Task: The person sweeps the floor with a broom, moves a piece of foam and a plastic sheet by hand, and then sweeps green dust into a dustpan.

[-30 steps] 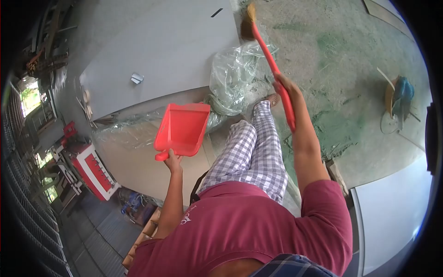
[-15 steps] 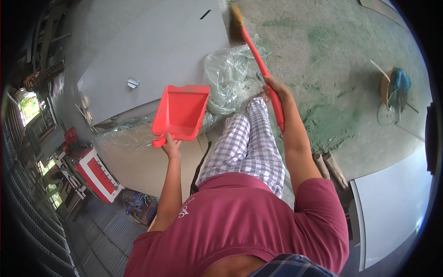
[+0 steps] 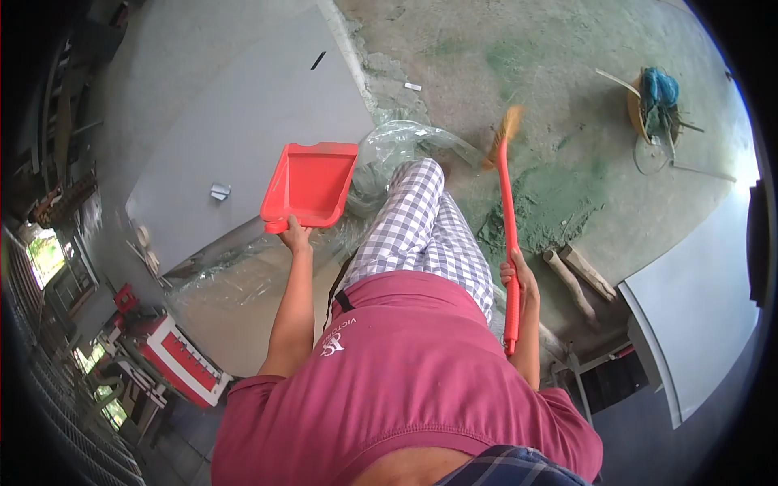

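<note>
My left hand (image 3: 295,235) is closed on the short handle of a red dustpan (image 3: 316,188), which hangs in the air with its wide mouth pointing away from me. My right hand (image 3: 521,274) grips the long red handle of a hand brush (image 3: 509,202). Its tan bristles (image 3: 506,134) are at the far end, near the edge of a patch of greenish dust (image 3: 539,212) on the concrete. Whether the bristles touch the floor I cannot tell.
Clear plastic sheeting (image 3: 389,154) lies crumpled before my legs. A large grey sheet (image 3: 243,113) covers the floor to the left, a small metal piece (image 3: 220,191) on it. To the right are wooden sticks (image 3: 571,283), a basket with blue material (image 3: 656,101) and a pale panel (image 3: 697,324).
The brush has swung right and back towards my body, from beside the grey sheet to the greenish dust. The dustpan stays in my left hand, and my view has shifted right.
</note>
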`<move>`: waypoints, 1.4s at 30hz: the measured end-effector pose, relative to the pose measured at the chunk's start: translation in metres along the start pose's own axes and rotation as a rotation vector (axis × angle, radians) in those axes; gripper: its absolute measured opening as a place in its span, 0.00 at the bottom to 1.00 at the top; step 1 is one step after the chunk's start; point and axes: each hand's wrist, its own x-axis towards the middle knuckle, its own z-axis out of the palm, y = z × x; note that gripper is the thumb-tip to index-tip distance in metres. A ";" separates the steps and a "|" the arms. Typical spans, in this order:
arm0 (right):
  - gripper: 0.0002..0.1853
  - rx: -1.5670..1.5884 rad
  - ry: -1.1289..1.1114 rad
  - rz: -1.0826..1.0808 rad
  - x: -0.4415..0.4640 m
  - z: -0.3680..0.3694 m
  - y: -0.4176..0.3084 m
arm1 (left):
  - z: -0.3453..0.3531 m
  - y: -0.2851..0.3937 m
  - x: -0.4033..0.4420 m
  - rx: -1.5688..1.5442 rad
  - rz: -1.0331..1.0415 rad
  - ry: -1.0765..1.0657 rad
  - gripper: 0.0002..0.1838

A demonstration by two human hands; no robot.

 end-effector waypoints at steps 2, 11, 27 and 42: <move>0.18 -0.038 -0.074 -0.045 -0.008 0.030 0.003 | -0.002 0.007 0.004 0.019 0.009 -0.005 0.24; 0.17 -0.137 -0.538 0.063 0.099 0.230 -0.073 | 0.087 0.060 0.009 0.116 0.123 -0.126 0.24; 0.23 -0.469 -0.278 -0.165 0.057 0.225 -0.088 | 0.152 0.111 0.088 0.148 0.094 -0.199 0.25; 0.12 0.384 -0.184 0.032 0.144 0.132 -0.130 | 0.216 0.142 0.099 0.286 0.151 -0.259 0.26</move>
